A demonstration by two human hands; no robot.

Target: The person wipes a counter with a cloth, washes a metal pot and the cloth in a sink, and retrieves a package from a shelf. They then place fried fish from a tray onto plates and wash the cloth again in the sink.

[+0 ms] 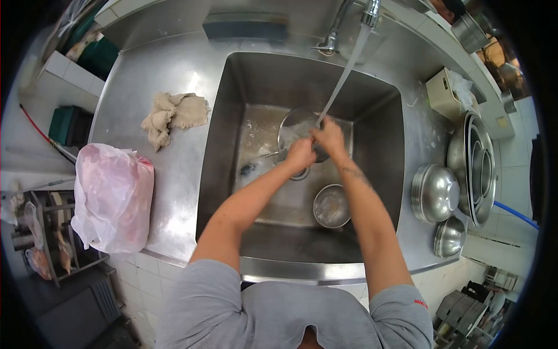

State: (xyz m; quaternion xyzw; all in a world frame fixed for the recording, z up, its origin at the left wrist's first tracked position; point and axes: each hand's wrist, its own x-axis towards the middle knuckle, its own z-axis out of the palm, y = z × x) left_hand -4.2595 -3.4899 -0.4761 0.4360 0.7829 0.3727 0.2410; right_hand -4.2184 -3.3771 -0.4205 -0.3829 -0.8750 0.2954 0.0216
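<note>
Fingers [317,132] bent in close at a metal bowl [308,118] under running water [347,75]

Both hands meet over the right part of the bowl, the right hand [331,138] just beyond the left hand [301,155]. Each has its fingers curled inward, nearly closed; blur and splashing hide the tips, so whether either one grips the rim or something inside cannot be told. The bowl is toward the back of the steel sink [261,75], just beyond the drain [300,175]. Nearer the person's grey shirt [317,302], a smaller bowl [332,207] rests on the sink floor beside the right forearm.

Out on the left counter, a crumpled beige cloth [174,115] lies near the sink edge, and a full pinkish plastic bag [113,198] stands farther out. Across on the right counter are a stack of bowls [436,193], a smaller stack [450,237] touching or just beside it, and large nested basins [459,157] propped on edge. Farthest back, the faucet [370,16] pours toward the right hand, with a cream bin [442,96] in the right corner and a grey block [245,27] at the left.
</note>
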